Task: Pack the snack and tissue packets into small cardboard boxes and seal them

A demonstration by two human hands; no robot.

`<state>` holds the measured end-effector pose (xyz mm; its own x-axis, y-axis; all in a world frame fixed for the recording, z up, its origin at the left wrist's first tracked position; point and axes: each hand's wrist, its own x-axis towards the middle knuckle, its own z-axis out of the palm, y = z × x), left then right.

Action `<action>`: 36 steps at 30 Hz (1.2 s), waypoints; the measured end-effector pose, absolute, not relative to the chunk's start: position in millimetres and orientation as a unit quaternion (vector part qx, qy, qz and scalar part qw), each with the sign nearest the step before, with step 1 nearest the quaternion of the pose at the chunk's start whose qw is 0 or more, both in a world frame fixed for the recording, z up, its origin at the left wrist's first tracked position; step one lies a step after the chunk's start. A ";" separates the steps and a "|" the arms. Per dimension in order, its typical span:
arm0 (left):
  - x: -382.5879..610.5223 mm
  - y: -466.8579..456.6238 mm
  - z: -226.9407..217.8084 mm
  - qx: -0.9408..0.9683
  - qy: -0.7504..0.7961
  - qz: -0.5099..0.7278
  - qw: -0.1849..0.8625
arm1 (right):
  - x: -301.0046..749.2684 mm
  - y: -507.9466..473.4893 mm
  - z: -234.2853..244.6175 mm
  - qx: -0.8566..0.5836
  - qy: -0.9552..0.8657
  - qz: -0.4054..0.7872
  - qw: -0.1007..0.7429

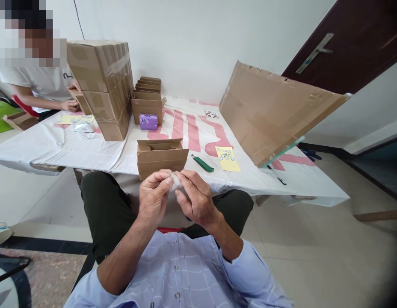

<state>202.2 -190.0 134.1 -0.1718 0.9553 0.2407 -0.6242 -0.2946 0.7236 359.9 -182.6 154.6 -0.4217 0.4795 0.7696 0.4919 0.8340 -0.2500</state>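
My left hand (153, 194) pinches a small crumpled, whitish translucent piece (176, 182) between thumb and fingers, in front of my chest. My right hand (198, 199) has its fingertips on the other side of that piece, with its thumb lower and a little apart. Whether the piece is tape or thin plastic I cannot tell. Just beyond my hands, an open small cardboard box (161, 158) stands at the table's near edge. To its right lies a green utility knife (202, 163), and beside that a yellow sheet with small blue-edged stickers (228, 159).
A purple camera-like box (148, 122) leans before a row of open cardboard boxes (147, 96). Taped cartons (111, 90) are stacked left; a large cardboard panel (275, 107) stands right. Another person's hands (72, 102) hold cardboard at far left. A dark-handled cutter (277, 175) lies near the right edge.
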 end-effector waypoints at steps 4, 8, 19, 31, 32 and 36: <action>206.7 -186.4 133.0 0.361 0.253 0.733 0.518 | 357.0 -179.6 150.6 -0.301 -0.823 0.011 0.482; 198.2 -185.0 138.6 0.446 0.265 0.703 0.487 | 358.6 -174.5 150.8 -0.289 -0.810 0.044 0.509; 165.0 -176.3 164.2 0.639 0.258 0.605 0.399 | 356.1 -168.8 159.8 -0.277 -0.779 0.166 0.537; 179.6 -168.3 169.4 0.436 0.258 0.642 0.575 | 344.7 -166.2 163.8 -0.313 -0.709 0.328 0.540; 180.7 -167.8 170.2 0.419 0.261 0.643 0.585 | 343.7 -165.9 162.7 -0.321 -0.700 0.336 0.543; 185.8 -165.2 173.3 0.389 0.263 0.645 0.603 | 338.9 -165.9 157.4 -0.356 -0.660 0.356 0.557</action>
<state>185.8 -165.2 173.3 0.0304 0.9821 0.1857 -0.5731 -0.1351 0.8083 338.9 -165.9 157.4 -0.1252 0.8670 0.4824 0.0738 0.4930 -0.8669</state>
